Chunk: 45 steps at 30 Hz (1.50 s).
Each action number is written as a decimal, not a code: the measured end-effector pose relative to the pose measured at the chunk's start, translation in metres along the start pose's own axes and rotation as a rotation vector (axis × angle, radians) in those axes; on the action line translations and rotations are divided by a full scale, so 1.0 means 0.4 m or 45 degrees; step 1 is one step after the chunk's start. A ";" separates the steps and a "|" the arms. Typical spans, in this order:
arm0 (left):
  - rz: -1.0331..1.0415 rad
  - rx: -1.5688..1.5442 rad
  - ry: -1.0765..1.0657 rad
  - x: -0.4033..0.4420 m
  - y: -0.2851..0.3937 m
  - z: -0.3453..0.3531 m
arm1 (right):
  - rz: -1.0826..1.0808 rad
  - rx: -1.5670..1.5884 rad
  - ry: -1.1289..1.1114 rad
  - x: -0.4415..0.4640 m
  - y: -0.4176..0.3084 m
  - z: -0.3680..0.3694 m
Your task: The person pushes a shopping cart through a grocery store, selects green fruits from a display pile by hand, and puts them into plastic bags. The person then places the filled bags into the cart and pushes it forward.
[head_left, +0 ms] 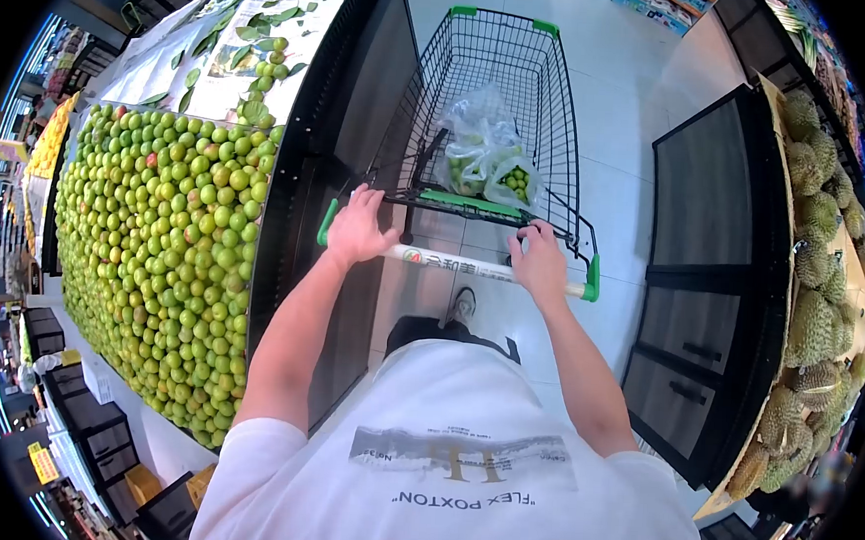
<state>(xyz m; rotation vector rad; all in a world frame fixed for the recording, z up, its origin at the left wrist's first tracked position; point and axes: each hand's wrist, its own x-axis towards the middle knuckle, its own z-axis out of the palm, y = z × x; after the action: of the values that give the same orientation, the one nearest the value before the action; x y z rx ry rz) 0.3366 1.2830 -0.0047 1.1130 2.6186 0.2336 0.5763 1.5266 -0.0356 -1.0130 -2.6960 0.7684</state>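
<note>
A shopping cart point(572, 121) of black wire with green corner pieces stands in front of me, its pale handle bar point(452, 262) running across between green ends. My left hand point(358, 229) is closed over the left part of this bar. Near the right end, my right hand point(539, 259) holds the same bar, with its fingers bent over it. Clear plastic bags point(478, 140) with round green fruit point(517, 182) lie in the near part of the cart's basket. The undersides of both hands are hidden.
To the left, a display of round green fruit point(159, 256) stands close beside the cart, with leaves point(259, 26) on paper behind it. Black cabinets point(697, 264) topped with durians point(811, 319) line the right. Pale floor tiles point(604, 162) lie between.
</note>
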 end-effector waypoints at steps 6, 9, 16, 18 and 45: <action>-0.018 -0.024 0.039 0.092 -0.012 -0.003 | -0.046 0.019 0.014 0.114 0.008 -0.003; -0.034 -0.011 0.028 0.141 -0.006 -0.015 | -0.036 0.034 -0.006 0.173 0.012 -0.010; -0.082 -0.004 0.022 0.268 -0.002 -0.043 | -0.032 0.025 0.002 0.323 0.013 -0.022; -0.075 -0.008 0.033 0.311 0.005 -0.060 | -0.004 0.046 -0.025 0.375 0.013 -0.027; -0.074 -0.149 0.060 1.182 -0.033 -0.216 | -0.206 -0.004 0.291 1.275 0.034 -0.037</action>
<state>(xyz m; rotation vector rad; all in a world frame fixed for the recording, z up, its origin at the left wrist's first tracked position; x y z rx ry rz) -0.0131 1.6129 -0.0193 1.0032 2.6361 0.3998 0.2024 1.8738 -0.0451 -0.8158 -2.5444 0.5804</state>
